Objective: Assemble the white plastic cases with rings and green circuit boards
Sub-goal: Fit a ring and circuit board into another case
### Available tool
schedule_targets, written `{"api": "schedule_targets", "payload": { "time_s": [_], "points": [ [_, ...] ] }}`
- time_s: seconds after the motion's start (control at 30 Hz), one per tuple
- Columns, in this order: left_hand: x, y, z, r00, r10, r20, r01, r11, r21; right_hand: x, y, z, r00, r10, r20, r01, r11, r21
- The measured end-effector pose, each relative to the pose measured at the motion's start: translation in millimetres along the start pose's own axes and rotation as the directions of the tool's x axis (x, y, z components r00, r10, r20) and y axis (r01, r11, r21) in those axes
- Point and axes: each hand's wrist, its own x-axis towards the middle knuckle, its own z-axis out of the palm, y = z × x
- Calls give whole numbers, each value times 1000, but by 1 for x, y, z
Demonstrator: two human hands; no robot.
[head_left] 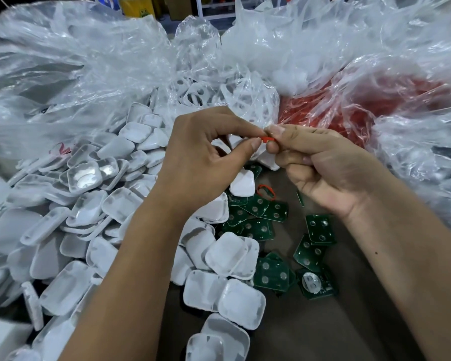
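My left hand [206, 155] and my right hand [320, 165] meet above the table and together pinch a small red ring [267, 139] between thumbs and fingertips. Under them lies a white plastic case [242, 183] and a second red ring [266, 191] on green circuit boards [255, 204]. More green circuit boards [315, 246] are scattered at centre right. A big heap of white plastic cases [89, 204] fills the left and the front.
Crumpled clear plastic bags [115, 61] ring the back. One bag at the right holds red parts [375, 105]; another in the middle holds white ring-shaped parts [198, 92]. The brown table [310, 329] shows at the lower right.
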Motion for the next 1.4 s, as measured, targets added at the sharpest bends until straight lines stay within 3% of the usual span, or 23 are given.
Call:
{"api": "schedule_targets", "payload": {
  "time_s": [0.3, 0.4, 0.5, 0.57, 0.7, 0.87, 0.93, 1.13, 1.4],
  "points": [
    [0, 1, 1, 999, 46, 0, -46, 995, 91, 1, 0, -1, 992, 118, 40, -120, 991, 57],
    [-1, -1, 1, 996, -92, -11, 91, 992, -82, 2, 0, -3, 997, 77, 4, -77, 995, 65],
    [1, -2, -4, 980, -199, 10, 194, 936, -295, 3, -1, -6, 990, -103, -96, 99, 994, -39],
    [3, -3, -5, 959, -280, 34, 273, 890, -365, 3, -2, -7, 961, -247, -122, 224, 959, -171],
    [4, -5, -2, 915, -403, 16, 374, 832, -409, 1, 3, -1, 920, -392, -29, 370, 889, -268],
    [3, 0, -2, 884, -462, 70, 436, 763, -477, 0, 11, 8, 825, -557, 98, 508, 653, -562],
    [3, 2, -1, 876, -473, 94, 454, 743, -492, -2, 11, 8, 803, -580, 137, 518, 565, -643],
    [2, 3, 5, 888, -441, 127, 448, 770, -454, -1, 13, 5, 799, -593, 99, 448, 479, -755],
    [2, 0, 7, 903, -415, 113, 423, 815, -396, -4, 13, 8, 823, -555, 120, 427, 465, -776]
  ]
}}
